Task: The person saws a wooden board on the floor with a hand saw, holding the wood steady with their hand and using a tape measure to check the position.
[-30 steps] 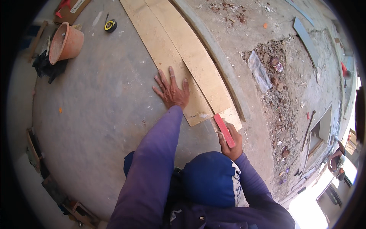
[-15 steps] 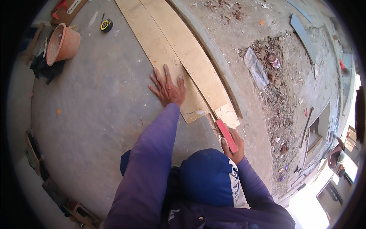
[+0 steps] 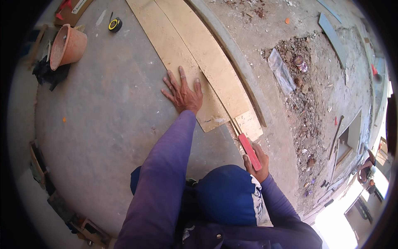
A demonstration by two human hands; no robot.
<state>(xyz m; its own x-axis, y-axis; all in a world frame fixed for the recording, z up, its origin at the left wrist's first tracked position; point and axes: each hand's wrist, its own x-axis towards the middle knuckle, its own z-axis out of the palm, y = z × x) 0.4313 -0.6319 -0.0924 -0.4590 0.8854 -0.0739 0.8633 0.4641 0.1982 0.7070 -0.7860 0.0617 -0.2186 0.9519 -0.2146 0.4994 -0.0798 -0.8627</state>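
My right hand (image 3: 258,161) is closed around the red handle (image 3: 250,152) of what looks like a handsaw. Its thin blade, seen nearly edge-on, lines up with the narrow slit between two long pale wooden boards. My left hand (image 3: 185,95) rests flat on the left board (image 3: 213,114), fingers spread, with some fingertips past its left edge. The right board (image 3: 232,99) runs alongside, over a shorter light piece of wood (image 3: 248,123). Crumbs that look like sawdust lie on the boards. How deep the blade sits is hidden.
A curved raised edge (image 3: 244,76) borders the boards. Beyond lie rubble (image 3: 304,89), a clear plastic bag (image 3: 281,70) and a grey plank (image 3: 331,37). At left are an orange bucket (image 3: 78,47), a tape measure (image 3: 115,25) and a cardboard box (image 3: 76,14).
My right hand and the red handle have moved slightly back toward me and to the right. My left hand stays pressed on the board. The view has shifted a little.
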